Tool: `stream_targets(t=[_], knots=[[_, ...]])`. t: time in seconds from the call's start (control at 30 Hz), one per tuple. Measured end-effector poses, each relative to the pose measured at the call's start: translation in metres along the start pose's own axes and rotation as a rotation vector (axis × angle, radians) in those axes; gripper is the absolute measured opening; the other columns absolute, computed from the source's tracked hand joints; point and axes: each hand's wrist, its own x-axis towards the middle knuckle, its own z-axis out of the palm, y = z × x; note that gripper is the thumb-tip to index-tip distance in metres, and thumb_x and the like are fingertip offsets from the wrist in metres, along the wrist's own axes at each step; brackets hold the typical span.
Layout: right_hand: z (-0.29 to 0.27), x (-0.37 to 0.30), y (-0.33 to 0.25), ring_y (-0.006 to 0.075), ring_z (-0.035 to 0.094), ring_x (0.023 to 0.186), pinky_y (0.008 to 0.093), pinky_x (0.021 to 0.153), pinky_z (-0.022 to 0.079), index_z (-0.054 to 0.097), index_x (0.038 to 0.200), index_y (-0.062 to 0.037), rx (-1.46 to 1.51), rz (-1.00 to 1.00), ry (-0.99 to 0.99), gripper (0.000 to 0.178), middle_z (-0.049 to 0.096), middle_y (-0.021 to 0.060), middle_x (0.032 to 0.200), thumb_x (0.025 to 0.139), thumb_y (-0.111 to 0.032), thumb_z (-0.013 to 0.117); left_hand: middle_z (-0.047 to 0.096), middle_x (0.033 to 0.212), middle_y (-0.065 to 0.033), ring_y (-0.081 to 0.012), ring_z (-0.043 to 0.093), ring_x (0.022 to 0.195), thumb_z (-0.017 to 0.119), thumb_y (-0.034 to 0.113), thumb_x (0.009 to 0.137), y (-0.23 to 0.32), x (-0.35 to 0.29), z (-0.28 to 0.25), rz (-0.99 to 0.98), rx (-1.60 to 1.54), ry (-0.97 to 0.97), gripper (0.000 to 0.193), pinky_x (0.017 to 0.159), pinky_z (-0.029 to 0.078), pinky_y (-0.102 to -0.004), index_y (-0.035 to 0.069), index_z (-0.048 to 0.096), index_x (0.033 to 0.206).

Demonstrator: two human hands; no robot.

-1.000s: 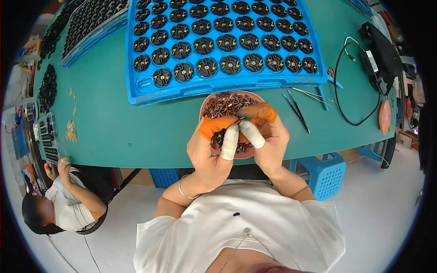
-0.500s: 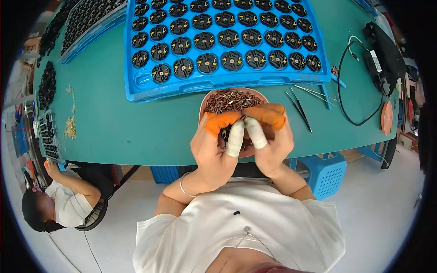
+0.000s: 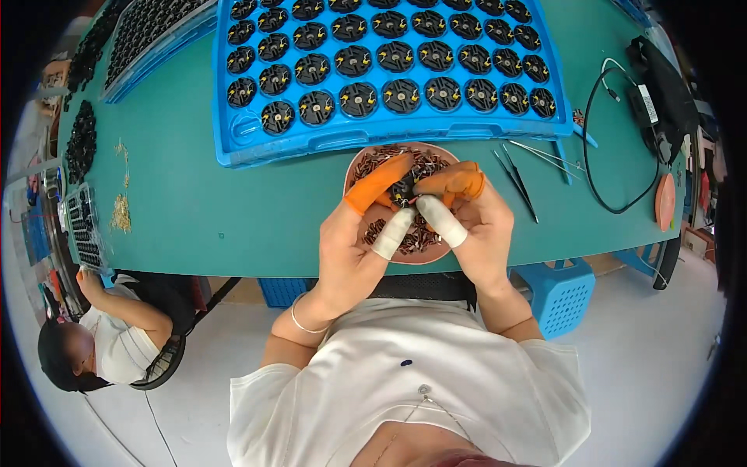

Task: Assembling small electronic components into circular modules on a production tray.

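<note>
My left hand [image 3: 352, 243] holds a round black part [image 3: 401, 189] with yellow wire bits between its orange-covered finger and white-covered thumb. My right hand [image 3: 484, 233], with the same finger covers, is closed in a pinch at the part's right edge. Whatever those right fingertips hold is too small and covered to name. Both hands are above a pink bowl [image 3: 412, 259] of small copper-and-dark pieces [image 3: 424, 240]. Beyond the bowl, a blue tray [image 3: 257, 154] carries rows of similar round black parts, and one pocket at its near left corner has no part in it.
To the right lie dark tweezers [image 3: 520, 185], thin metal rods [image 3: 545, 156], a black cable [image 3: 589, 183] and a pink dish [image 3: 664, 202]. Black parts [image 3: 81, 144] and yellowish bits [image 3: 120, 214] are at the left. A blue stool [image 3: 562, 300] and another person [image 3: 128, 335] are beyond the table's near edge.
My hands have drawn slightly apart and my left finger has lifted, so the round black part now shows more. More of the bowl's contents is visible below my hands.
</note>
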Motion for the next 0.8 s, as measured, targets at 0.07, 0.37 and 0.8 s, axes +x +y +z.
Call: stream_targets(t=[0.07, 0.37, 0.8], knots=[[0.000, 0.000, 0.001, 0.0115, 0.056, 0.081, 0.0247, 0.071, 0.047, 0.061, 0.097, 0.0036, 0.021, 0.008, -0.004, 0.017, 0.058, 0.0072, 0.095, 0.081, 0.008, 0.063, 0.057, 0.122, -0.0127, -0.0151, 0.061, 0.092, 0.063, -0.002, 0.085, 0.001, -0.002, 0.002, -0.020, -0.073, 0.014, 0.046, 0.081, 0.050, -0.0272, -0.002, 0.048, 0.129], [-0.008, -0.002, -0.004, 0.0129, 0.058, 0.080, 0.0248, 0.069, 0.048, 0.061, 0.102, 0.0039, -0.271, -0.178, -0.115, 0.024, 0.061, 0.0091, 0.098, 0.080, 0.006, 0.067, 0.054, 0.122, -0.0143, -0.0161, 0.059, 0.097, 0.060, -0.003, 0.087, 0.007, -0.001, 0.001, -0.077, -0.288, 0.028, 0.039, 0.081, 0.053, -0.0278, -0.005, 0.047, 0.123], [-0.014, -0.005, 0.002, 0.0214, 0.065, 0.077, 0.0272, 0.064, 0.050, 0.065, 0.088, -0.0015, -0.597, -0.528, 0.005, 0.021, 0.066, 0.0107, 0.089, 0.069, -0.002, 0.076, 0.056, 0.118, -0.0136, -0.0158, 0.059, 0.099, 0.059, -0.004, 0.086, 0.010, -0.004, 0.012, -0.120, -0.299, 0.112, 0.034, 0.082, 0.053, -0.0287, -0.004, 0.049, 0.119]])
